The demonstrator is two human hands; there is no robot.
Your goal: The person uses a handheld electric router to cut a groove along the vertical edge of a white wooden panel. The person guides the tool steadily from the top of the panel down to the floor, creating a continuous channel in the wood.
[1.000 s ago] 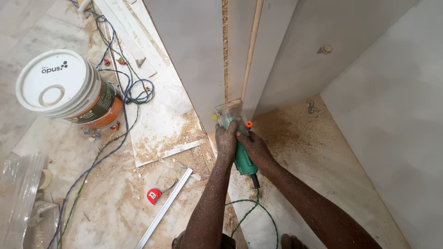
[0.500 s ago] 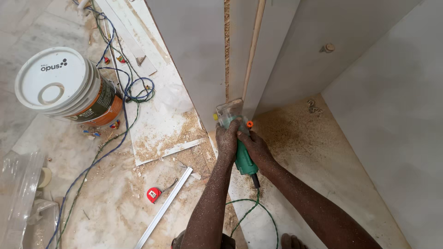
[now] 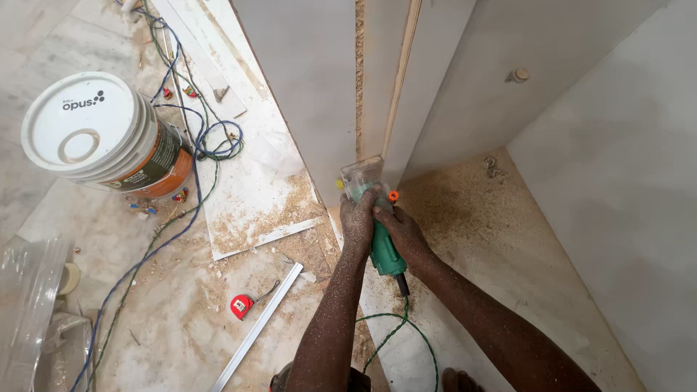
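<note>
Nothing has shifted since the earlier frame: the left hand and right hand stay wrapped around the green trimmer, its clear base pressed to the board edge. Sawdust covers the floor; a red tape measure lies left.

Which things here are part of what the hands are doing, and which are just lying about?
In use: left hand, right hand, green power trimmer, its cord, upright board edge.
Lying about: paint bucket, red tape measure, metal strip, blue cable, sawdust.
</note>
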